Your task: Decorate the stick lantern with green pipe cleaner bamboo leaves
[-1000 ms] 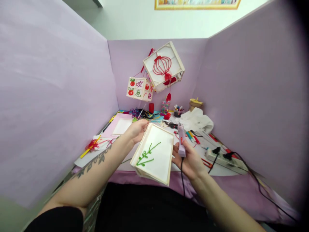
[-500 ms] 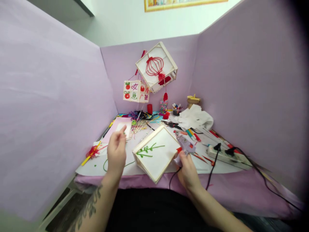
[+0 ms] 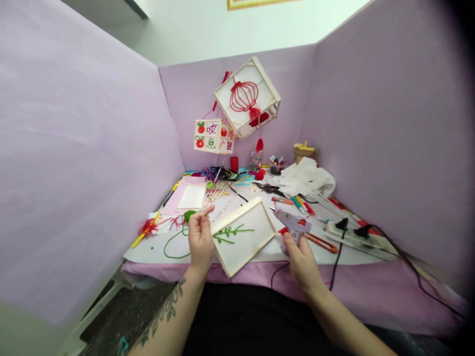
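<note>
My right hand (image 3: pixel 302 257) is wrapped round a pale purple hot glue gun (image 3: pixel 291 222), its nozzle aimed up and left. Between the thumb and forefinger of my left hand (image 3: pixel 201 240) is a tiny green piece (image 3: pixel 206 214) that looks like yarn. A white-panelled lantern frame with wooden edges (image 3: pixel 247 252) stands tilted between my hands. On its panel is a green yarn branch (image 3: pixel 232 232) with small loops; my left hand covers part of its left end. Behind that hand lies a ball of green yarn (image 3: pixel 189 215), its strand curling over the table.
Two decorated lanterns (image 3: pixel 247 96) (image 3: pixel 213 136) hang at the back. A power strip (image 3: pixel 356 237) with black cables, a utility knife (image 3: pixel 322 243), markers (image 3: pixel 298 203) and crumpled white paper (image 3: pixel 306 178) lie right. Left are a small white frame (image 3: pixel 192 197) and red yarn (image 3: pixel 148 226).
My left hand has moved right and slightly down, closer to the lantern frame's left edge. The lantern frame has turned a little, and the whole view has shifted slightly.
</note>
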A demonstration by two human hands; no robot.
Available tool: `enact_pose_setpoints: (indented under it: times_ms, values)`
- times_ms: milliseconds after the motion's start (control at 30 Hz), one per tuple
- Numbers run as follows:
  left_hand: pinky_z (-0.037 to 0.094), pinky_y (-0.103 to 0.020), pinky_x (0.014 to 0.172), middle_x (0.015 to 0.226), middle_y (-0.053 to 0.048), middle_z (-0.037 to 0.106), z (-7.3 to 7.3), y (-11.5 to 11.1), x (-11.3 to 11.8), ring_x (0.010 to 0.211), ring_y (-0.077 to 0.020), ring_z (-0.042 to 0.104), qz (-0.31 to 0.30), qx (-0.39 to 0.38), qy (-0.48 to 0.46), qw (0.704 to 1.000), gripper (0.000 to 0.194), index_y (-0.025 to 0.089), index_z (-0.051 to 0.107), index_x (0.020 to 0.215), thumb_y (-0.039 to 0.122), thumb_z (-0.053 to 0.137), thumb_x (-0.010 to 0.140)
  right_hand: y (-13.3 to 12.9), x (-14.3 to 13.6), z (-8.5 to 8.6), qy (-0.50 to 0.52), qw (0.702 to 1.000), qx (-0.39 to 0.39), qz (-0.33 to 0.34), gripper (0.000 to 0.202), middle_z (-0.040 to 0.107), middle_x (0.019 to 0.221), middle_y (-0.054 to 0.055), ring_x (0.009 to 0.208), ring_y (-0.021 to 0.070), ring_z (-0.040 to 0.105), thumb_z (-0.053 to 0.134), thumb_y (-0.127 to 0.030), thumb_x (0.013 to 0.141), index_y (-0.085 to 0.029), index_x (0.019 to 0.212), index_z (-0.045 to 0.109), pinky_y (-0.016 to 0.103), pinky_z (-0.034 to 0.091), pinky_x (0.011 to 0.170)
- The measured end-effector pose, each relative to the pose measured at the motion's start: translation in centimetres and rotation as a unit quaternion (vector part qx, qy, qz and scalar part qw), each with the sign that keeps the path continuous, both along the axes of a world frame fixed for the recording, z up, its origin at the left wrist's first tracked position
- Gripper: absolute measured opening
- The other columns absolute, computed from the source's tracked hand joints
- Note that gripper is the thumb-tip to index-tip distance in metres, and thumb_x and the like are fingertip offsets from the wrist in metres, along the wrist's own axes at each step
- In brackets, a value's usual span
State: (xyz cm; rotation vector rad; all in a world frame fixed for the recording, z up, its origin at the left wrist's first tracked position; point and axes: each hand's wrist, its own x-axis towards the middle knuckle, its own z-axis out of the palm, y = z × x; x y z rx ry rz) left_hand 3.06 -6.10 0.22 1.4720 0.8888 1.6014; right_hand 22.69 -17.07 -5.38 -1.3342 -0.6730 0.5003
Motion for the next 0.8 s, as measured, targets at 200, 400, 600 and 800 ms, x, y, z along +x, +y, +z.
enact_pose_setpoints:
  times_ms: [200, 400, 600, 800]
  values:
    - [0.044, -0.035, 0.097, 0.110, -0.006, 0.067, -0.5, -1.2, -1.0, 0.106, -0.0190, 0.061, 0.067, 0.065, 0.011, 0.996, 0.013, 0.022, 0.057, 0.095, 0.033, 0.050, 0.095, -2.3, 0.6, 0.2, -0.043, 0.994, -0.045, 0.094, 0.034, 0.075, 0.088, 0.008, 0.081, 0.0284, 0.069, 0.074, -0.049, 0.072, -0.021, 0.091, 0.071, 0.042, 0.053, 0.077]
    - [0.046, -0.036, 0.090, 0.094, -0.004, 0.064, 0.7, -2.0, -3.1, 0.096, -0.0205, 0.060, 0.080, 0.161, 0.152, 0.972, 0.008, 0.022, 0.058, 0.088, 0.025, 0.052, 0.093, -0.7, -0.1, 1.5, -0.011, 0.968, -0.035, 0.249, 0.024, 0.076, 0.076, 0.004, 0.071, 0.0266, 0.068, 0.081, -0.038, 0.064, -0.023, 0.082, 0.076, 0.040, 0.056, 0.067]
    - [0.044, -0.037, 0.084, 0.083, -0.003, 0.064, 2.6, -2.3, -3.3, 0.086, -0.0219, 0.058, 0.079, 0.299, 0.317, 0.897, 0.007, 0.023, 0.060, 0.084, 0.018, 0.057, 0.087, 0.8, -0.2, 1.2, -0.018, 0.958, -0.041, 0.282, 0.027, 0.077, 0.093, 0.006, 0.090, 0.0304, 0.069, 0.079, -0.037, 0.068, -0.025, 0.093, 0.077, 0.047, 0.053, 0.085]
    - [0.047, -0.038, 0.088, 0.101, -0.007, 0.063, 1.8, -2.1, -2.9, 0.099, -0.0230, 0.060, 0.061, 0.254, 0.300, 0.918, 0.008, 0.023, 0.061, 0.088, 0.020, 0.053, 0.090, 1.0, -0.3, 0.5, -0.025, 0.964, -0.047, 0.261, 0.028, 0.077, 0.092, 0.007, 0.089, 0.0328, 0.069, 0.080, -0.042, 0.067, -0.025, 0.089, 0.078, 0.049, 0.052, 0.085]
